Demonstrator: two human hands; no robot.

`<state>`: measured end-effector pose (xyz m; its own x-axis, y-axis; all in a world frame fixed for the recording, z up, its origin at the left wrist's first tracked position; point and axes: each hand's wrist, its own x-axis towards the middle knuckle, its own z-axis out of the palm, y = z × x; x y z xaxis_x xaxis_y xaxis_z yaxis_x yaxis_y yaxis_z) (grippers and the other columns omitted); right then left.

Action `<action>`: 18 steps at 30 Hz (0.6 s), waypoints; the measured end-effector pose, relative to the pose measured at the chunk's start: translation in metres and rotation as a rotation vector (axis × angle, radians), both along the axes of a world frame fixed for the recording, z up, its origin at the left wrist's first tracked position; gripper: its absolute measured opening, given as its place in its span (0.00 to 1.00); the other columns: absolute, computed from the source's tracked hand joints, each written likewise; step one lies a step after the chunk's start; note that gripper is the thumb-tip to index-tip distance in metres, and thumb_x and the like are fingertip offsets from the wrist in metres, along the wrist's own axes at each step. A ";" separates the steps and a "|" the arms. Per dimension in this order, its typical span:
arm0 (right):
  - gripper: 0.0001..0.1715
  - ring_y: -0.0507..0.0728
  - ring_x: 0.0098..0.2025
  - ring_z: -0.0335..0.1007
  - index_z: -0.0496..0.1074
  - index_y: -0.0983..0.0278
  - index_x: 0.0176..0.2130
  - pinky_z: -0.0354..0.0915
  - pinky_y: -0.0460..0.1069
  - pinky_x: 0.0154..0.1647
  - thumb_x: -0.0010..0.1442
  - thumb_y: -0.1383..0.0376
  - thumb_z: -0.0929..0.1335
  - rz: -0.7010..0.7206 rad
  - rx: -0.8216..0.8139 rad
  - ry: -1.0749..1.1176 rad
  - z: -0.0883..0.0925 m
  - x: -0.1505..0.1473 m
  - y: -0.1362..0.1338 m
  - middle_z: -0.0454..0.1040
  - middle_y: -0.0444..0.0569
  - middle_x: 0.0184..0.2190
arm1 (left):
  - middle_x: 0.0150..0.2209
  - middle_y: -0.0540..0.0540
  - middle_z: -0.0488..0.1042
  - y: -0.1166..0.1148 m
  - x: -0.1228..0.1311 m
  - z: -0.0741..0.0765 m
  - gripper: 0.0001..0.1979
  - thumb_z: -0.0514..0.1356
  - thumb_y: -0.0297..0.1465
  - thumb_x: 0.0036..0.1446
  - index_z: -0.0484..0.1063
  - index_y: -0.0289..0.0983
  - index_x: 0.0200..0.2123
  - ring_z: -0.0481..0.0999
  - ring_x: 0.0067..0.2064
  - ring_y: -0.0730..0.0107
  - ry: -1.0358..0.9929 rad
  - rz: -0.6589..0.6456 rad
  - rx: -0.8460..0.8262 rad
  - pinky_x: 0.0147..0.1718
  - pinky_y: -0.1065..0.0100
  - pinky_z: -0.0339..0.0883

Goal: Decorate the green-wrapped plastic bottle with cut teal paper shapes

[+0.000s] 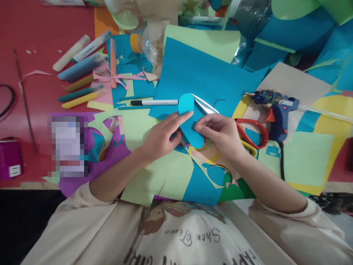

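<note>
A long blue paper cutout (190,129) with rounded ends is held up over the littered table. My left hand (168,134) grips its left side, the index finger lying across the front. At its lower right edge, my right hand (217,132) pinches the paper between thumb and fingers. Behind the cutout lie a pair of scissors with red and yellow handles (255,134); their blades point up and left, partly hidden by my right hand. A white marker with a black cap (154,102) lies just left of the cutout's upper end.
A blue glue gun (278,117) lies at right with its cord. Several coloured markers (82,68) lie at left. Blue paper (204,73), light green sheets (162,176) and scraps cover the middle. A plastic bottle with an orange cap (135,43) stands out behind. A blurred-out rectangle (68,147) is at left.
</note>
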<state>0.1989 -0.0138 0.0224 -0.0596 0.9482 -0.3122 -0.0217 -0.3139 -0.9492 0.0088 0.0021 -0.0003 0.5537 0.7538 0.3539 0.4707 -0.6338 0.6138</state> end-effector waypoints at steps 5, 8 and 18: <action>0.17 0.49 0.18 0.65 0.74 0.63 0.25 0.64 0.46 0.18 0.47 0.52 0.76 0.003 0.000 0.002 0.001 0.000 0.001 0.74 0.43 0.20 | 0.51 0.44 0.76 0.000 0.000 0.000 0.21 0.52 0.24 0.64 0.63 0.40 0.60 0.77 0.52 0.68 0.028 0.007 0.002 0.46 0.73 0.73; 0.19 0.49 0.18 0.66 0.74 0.63 0.26 0.64 0.46 0.19 0.47 0.51 0.76 0.018 0.002 -0.021 0.001 0.000 0.001 0.74 0.43 0.20 | 0.50 0.44 0.76 -0.001 -0.001 0.001 0.22 0.51 0.25 0.64 0.63 0.40 0.60 0.77 0.51 0.67 0.059 0.005 -0.014 0.46 0.71 0.73; 0.19 0.49 0.18 0.66 0.74 0.63 0.26 0.63 0.46 0.18 0.47 0.50 0.76 0.016 -0.007 -0.019 0.001 0.002 0.002 0.73 0.43 0.19 | 0.50 0.44 0.76 0.000 -0.001 0.000 0.21 0.51 0.27 0.65 0.63 0.41 0.61 0.78 0.49 0.67 0.085 0.013 0.003 0.43 0.72 0.73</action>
<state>0.2008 -0.0116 0.0229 -0.0688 0.9448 -0.3203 0.0009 -0.3210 -0.9471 0.0074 0.0021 -0.0002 0.5721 0.7600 0.3084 0.5289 -0.6293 0.5695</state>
